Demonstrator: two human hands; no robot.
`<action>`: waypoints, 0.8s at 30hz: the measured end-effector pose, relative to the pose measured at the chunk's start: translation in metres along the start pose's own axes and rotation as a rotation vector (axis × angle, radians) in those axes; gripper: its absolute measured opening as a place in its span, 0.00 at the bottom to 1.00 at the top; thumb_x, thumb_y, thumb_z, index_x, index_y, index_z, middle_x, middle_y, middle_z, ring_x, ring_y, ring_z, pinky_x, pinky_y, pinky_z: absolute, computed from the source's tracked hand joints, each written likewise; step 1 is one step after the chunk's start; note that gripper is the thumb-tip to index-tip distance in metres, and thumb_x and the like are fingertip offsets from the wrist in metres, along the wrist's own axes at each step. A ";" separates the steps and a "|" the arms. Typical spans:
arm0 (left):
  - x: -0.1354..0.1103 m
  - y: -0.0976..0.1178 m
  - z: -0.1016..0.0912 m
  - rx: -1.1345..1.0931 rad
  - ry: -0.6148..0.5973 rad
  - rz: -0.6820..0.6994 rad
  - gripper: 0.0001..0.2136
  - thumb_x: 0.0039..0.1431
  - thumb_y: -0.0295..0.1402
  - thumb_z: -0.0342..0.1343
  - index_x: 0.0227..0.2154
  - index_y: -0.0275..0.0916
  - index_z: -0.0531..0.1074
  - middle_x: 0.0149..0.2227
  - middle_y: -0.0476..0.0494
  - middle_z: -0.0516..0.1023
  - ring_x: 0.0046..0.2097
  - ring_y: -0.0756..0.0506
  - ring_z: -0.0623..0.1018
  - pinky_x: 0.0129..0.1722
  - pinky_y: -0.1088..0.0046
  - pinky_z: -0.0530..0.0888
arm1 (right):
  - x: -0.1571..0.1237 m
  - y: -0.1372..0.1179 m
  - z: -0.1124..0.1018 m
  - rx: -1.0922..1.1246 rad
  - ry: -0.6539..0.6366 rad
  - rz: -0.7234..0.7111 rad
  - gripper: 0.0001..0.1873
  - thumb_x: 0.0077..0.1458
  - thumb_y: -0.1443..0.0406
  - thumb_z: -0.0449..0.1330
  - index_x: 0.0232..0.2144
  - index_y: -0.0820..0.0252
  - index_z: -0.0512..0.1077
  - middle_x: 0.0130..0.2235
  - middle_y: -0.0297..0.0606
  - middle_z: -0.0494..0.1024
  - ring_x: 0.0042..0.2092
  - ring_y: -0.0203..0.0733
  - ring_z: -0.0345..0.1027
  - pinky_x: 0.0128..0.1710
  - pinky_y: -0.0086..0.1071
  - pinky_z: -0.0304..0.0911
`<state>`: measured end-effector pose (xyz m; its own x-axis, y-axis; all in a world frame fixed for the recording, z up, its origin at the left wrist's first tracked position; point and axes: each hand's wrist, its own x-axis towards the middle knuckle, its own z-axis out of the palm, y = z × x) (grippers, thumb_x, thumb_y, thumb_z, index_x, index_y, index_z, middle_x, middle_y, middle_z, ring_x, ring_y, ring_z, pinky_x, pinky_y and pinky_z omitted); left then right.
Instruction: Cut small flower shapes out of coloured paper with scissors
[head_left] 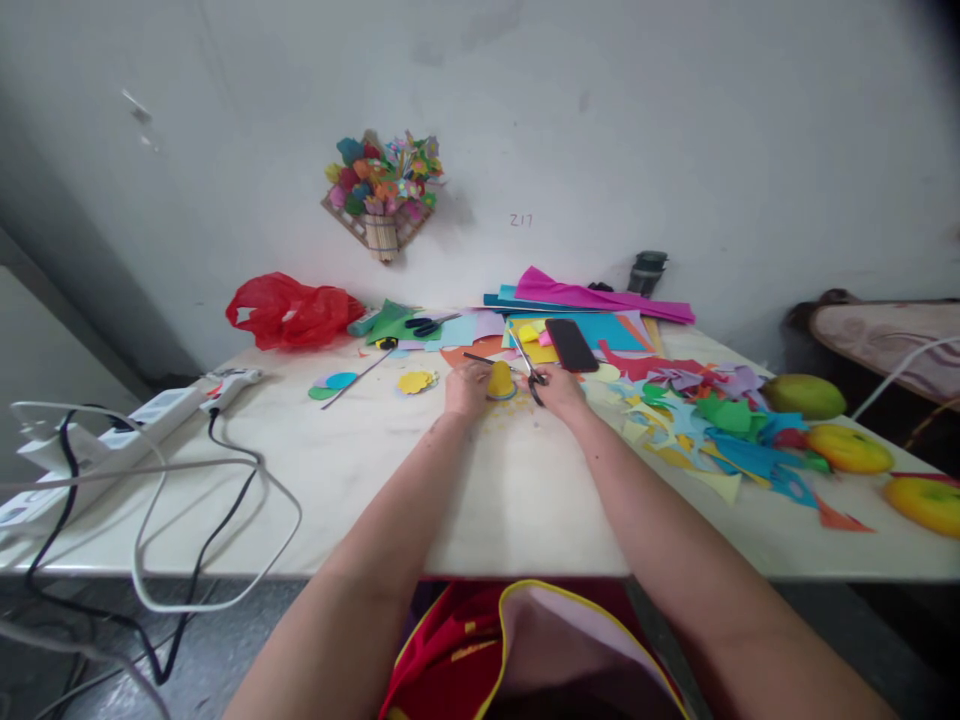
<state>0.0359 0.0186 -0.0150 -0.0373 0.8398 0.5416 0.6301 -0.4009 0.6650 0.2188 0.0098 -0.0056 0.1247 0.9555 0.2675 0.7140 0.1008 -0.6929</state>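
My left hand [466, 388] is closed at the middle of the table, its fingertips gripping the edge of a yellow paper piece [501, 380] with a rounded top. Held in my right hand [562, 393] is a pair of scissors [522, 351], blades pointing up and away to the left, just right of the yellow piece. Tiny yellow paper scraps [499, 415] lie scattered below it. Left of my left hand rests a scalloped yellow paper shape [417, 382]. Behind my fingers lies a dark thin stick [480, 359], perhaps a pen.
Colored scraps [720, 430] and mangoes [847, 447] spread at right. A phone [571, 345] lies on paper sheets behind. Black-handled scissors [424, 326] and a red plastic bag [289, 312] sit back left. A power strip [112, 450] with loose cables occupies the left edge.
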 end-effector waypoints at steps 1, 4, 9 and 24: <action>0.000 0.000 0.000 -0.054 0.039 -0.025 0.09 0.49 0.22 0.56 0.28 0.39 0.80 0.38 0.40 0.81 0.43 0.43 0.78 0.49 0.66 0.70 | 0.000 0.000 0.001 0.040 0.005 0.006 0.13 0.39 0.60 0.68 0.31 0.56 0.76 0.34 0.39 0.80 0.37 0.44 0.73 0.34 0.32 0.65; -0.001 -0.001 -0.002 -0.226 0.105 -0.148 0.05 0.48 0.25 0.58 0.26 0.39 0.78 0.32 0.43 0.80 0.38 0.45 0.78 0.46 0.67 0.72 | 0.001 -0.001 0.005 0.291 -0.024 0.061 0.14 0.36 0.62 0.70 0.28 0.58 0.74 0.27 0.37 0.78 0.29 0.41 0.72 0.26 0.30 0.64; -0.003 0.000 -0.005 -0.616 0.074 -0.305 0.12 0.43 0.27 0.62 0.35 0.36 0.77 0.26 0.48 0.77 0.31 0.48 0.77 0.41 0.68 0.74 | -0.003 -0.007 0.008 0.738 -0.085 0.186 0.22 0.33 0.63 0.71 0.33 0.59 0.70 0.21 0.31 0.73 0.22 0.36 0.69 0.15 0.23 0.52; -0.012 0.017 -0.012 -0.798 -0.259 -0.429 0.15 0.35 0.37 0.71 0.21 0.32 0.73 0.23 0.43 0.77 0.26 0.47 0.77 0.28 0.72 0.73 | -0.012 -0.019 0.006 0.833 -0.160 0.075 0.25 0.30 0.63 0.70 0.34 0.60 0.68 0.19 0.25 0.69 0.19 0.33 0.64 0.18 0.24 0.56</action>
<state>0.0378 -0.0023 -0.0043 0.0908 0.9907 0.1014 -0.1188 -0.0903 0.9888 0.1991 -0.0022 0.0000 0.0081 0.9892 0.1464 -0.0399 0.1466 -0.9884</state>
